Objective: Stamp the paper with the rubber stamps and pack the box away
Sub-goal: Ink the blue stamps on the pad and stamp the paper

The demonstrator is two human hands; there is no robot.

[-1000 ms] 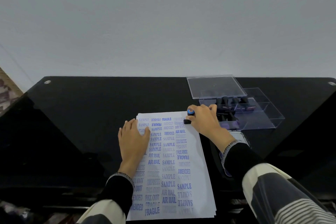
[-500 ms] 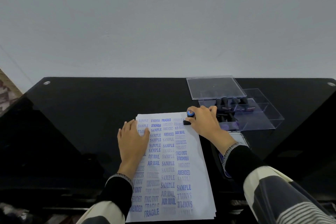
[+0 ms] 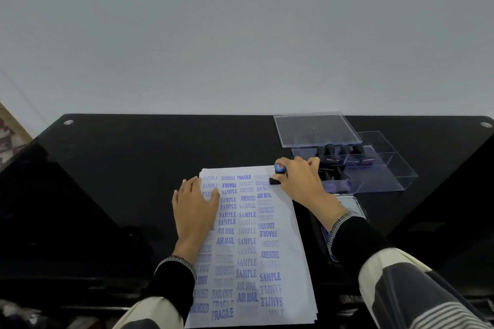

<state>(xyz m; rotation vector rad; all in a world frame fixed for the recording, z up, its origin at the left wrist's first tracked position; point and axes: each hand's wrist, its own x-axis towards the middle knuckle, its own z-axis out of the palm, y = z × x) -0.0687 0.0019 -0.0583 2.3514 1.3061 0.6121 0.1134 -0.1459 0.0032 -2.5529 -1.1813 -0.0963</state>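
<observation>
A stack of white paper (image 3: 288, 224) covered in blue stamp prints lies on the black table. My left hand (image 3: 193, 205) rests flat on its left side, fingers straight. My right hand (image 3: 302, 181) grips a black rubber stamp (image 3: 278, 175) with a blue-topped knob, its base down on the paper's top right corner. A clear plastic box (image 3: 379, 168) just right of that hand holds several more black stamps. The box's clear lid (image 3: 315, 128) lies behind it.
An ink pad (image 3: 350, 204) sits on the table under my right forearm, partly hidden by the sleeve. The glossy black table (image 3: 120, 168) stands against a plain wall. A patterned rug (image 3: 8, 139) shows at the far left.
Almost nothing has moved. My right hand keeps the stamp on the paper's top right corner and my left hand stays flat on the sheet.
</observation>
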